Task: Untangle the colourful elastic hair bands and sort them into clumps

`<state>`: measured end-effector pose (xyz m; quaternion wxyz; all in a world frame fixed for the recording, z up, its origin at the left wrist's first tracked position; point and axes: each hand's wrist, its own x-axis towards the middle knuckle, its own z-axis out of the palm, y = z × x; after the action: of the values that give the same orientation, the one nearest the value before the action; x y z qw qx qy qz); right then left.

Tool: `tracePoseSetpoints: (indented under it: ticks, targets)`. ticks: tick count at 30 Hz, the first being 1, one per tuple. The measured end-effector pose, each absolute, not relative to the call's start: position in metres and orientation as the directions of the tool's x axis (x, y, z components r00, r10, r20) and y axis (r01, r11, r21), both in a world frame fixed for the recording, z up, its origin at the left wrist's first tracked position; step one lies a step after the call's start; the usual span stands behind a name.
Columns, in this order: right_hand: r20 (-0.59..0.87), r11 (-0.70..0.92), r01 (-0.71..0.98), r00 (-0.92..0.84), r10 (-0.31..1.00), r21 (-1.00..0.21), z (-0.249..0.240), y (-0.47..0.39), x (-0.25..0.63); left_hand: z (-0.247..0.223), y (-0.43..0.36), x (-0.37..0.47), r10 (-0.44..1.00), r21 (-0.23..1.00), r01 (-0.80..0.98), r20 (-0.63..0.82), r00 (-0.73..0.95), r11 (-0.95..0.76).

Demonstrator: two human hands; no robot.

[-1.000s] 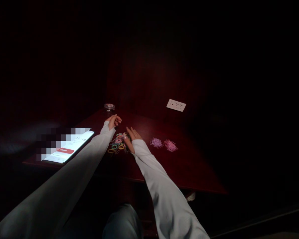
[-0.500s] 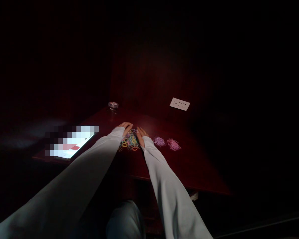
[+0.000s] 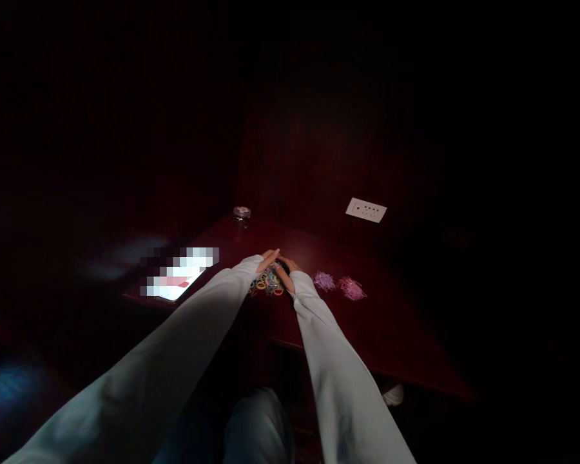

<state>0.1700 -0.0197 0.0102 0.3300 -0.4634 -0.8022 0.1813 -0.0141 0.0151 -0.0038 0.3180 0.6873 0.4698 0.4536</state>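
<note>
Two bare hands come together around a heap of small coloured loops (image 3: 269, 283) on a dark red bench (image 3: 377, 335). The left hand (image 3: 269, 259) curves along the heap's far left side, and the right hand (image 3: 289, 273) lies along its right side, thumb spread from the fingers. Both are loosely cupped, neither balled into a fist; their fingertips come close at the far edge, but whether they touch is hard to tell. Yellow, orange and green loops show between the wrists.

Just right of the right hand sits a small purple pile (image 3: 325, 280), with a pink pile (image 3: 352, 289) beside it. A lit phone (image 3: 188, 274), its screen partly pixelated, lies at the left. Farther back stands a clear lidded jar (image 3: 241, 216). A white socket plate (image 3: 366, 210) is on the wall behind. Pale long sleeves (image 3: 348, 374) cover both arms, and darkness surrounds the scene.
</note>
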Motion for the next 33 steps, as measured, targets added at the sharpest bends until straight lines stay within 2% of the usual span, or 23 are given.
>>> tracePoseSetpoints:
  ticks: [4, 7, 13, 16, 19, 21, 25, 28, 33]
  targets:
    - [0.419, 0.479, 0.647, -0.260, 0.870, -0.593, 0.010, -0.021, 0.171, 0.004, 0.000, -0.015, 0.963, 0.904, 0.336, 0.228, 0.146, -0.265]
    - [0.474, 0.496, 0.638, -0.224, 0.852, -0.589, 0.008, -0.027, 0.175, 0.013, -0.013, -0.022, 0.967, 0.909, 0.332, 0.235, 0.095, -0.253]
    - [0.474, 0.506, 0.663, -0.249, 0.844, -0.551, 0.003, -0.062, 0.187, 0.015, -0.041, -0.041, 0.967, 0.917, 0.311, 0.250, 0.043, -0.250]
    - [0.513, 0.554, 0.659, -0.285, 0.810, -0.509, 0.005, -0.090, 0.197, 0.006, -0.056, -0.047, 0.937, 0.841, 0.422, 0.345, 0.065, -0.339]
    - [0.523, 0.585, 0.682, -0.336, 0.783, -0.438, 0.008, -0.122, 0.211, -0.001, -0.073, -0.051, 0.919, 0.743, 0.566, 0.387, 0.071, -0.356]
    - [0.477, 0.612, 0.708, -0.426, 0.768, -0.352, 0.009, -0.143, 0.222, -0.003, -0.084, -0.053, 0.902, 0.655, 0.649, 0.414, 0.120, -0.387]
    - [0.319, 0.637, 0.743, -0.564, 0.762, -0.206, 0.010, -0.173, 0.238, -0.004, -0.103, -0.055, 0.832, 0.453, 0.716, 0.439, 0.338, -0.531]
    - [0.269, 0.579, 0.788, -0.523, 0.809, -0.208, 0.009, -0.178, 0.241, -0.005, -0.112, -0.053, 0.799, 0.392, 0.735, 0.499, 0.336, -0.553]
    - [0.265, 0.568, 0.787, -0.509, 0.819, -0.243, 0.008, -0.171, 0.239, -0.010, -0.111, -0.052, 0.786, 0.395, 0.734, 0.540, 0.302, -0.553]
